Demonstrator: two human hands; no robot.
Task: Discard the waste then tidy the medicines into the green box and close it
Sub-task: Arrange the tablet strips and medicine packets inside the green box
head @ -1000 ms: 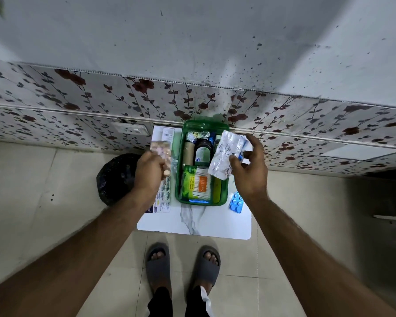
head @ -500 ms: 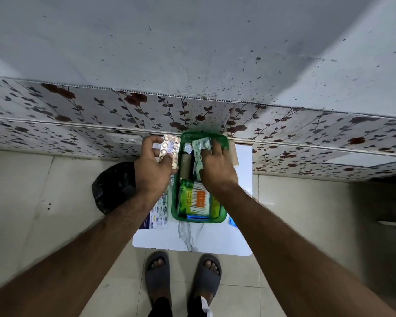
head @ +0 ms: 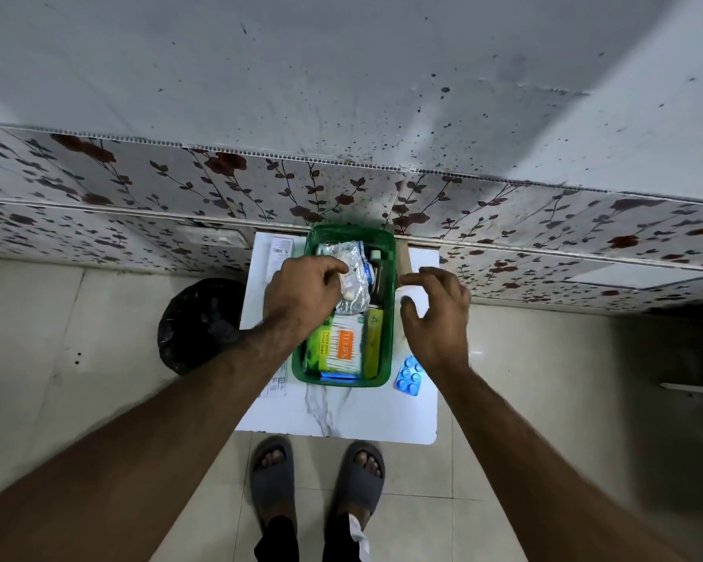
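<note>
A green box (head: 386,310) is set at the far edge of a small white table (head: 341,415), approx. against the flowered wall panel, w/ its top open; no lid can be made out. It is already packed: a box of cotton buds (head: 341,346) lies in the near half, a dark bottle (head: 376,273) stands along the right wall, and silver foil packs (head: 348,257) are piled at the far end.

The left hand (head: 301,294) is held over the box's left rim, fingers curled and pinched on a strip of pale tablets (head: 348,288), which is being lowered onto the foil packs. The strip is gripped by one end, prob. so it can be slid in flat on top of the pile.

The right hand (head: 435,318) hovers just right of the box, fingers spread and loosely bent, nothing held. It is likely poised there to take the next item.

A blue blister pack (head: 410,376) is left on the table just beside the box's near right corner, not yet put away. Printed leaflets (head: 281,249) lie under and beside the box's left side. A bin w/ a black liner (head: 199,322) stands on the floor left of the table, within reach for waste.

By judgement, the tidying is well on, w/ closing still to be done.
</note>
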